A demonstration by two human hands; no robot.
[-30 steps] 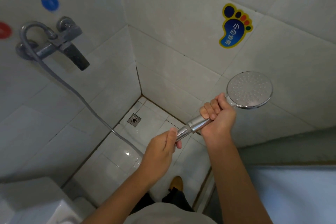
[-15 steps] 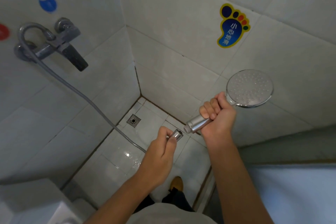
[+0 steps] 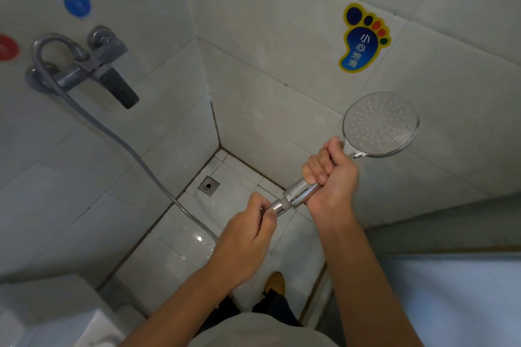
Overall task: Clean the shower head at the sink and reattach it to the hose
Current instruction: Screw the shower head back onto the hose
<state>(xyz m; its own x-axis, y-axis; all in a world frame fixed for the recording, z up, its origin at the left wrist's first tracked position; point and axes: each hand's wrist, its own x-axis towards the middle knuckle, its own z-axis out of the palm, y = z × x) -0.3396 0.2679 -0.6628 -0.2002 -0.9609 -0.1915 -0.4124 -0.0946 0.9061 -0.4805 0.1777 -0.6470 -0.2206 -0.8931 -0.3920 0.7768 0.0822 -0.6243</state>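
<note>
- A foot-shaped sticker [image 3: 363, 38] sits on the tiled wall [image 3: 267, 22], blue inside a yellow edge, with round toes in dark blue, orange, red and green.
- On its blue sole stand four white Chinese characters, running down the sole: 小心地滑 (a slippery-floor warning).
- A round blue sticker [image 3: 77, 4] is on the wall above the tap [image 3: 93, 67]; a small pale mark shows at its top, too blurred to read.
- A round red sticker [image 3: 7, 48] lies at the left edge of the view, partly cut off; no letters can be made out on it.
- The chrome handle of the shower head [image 3: 379, 124] bears a faint engraved line near its threaded end, too small to read.
</note>
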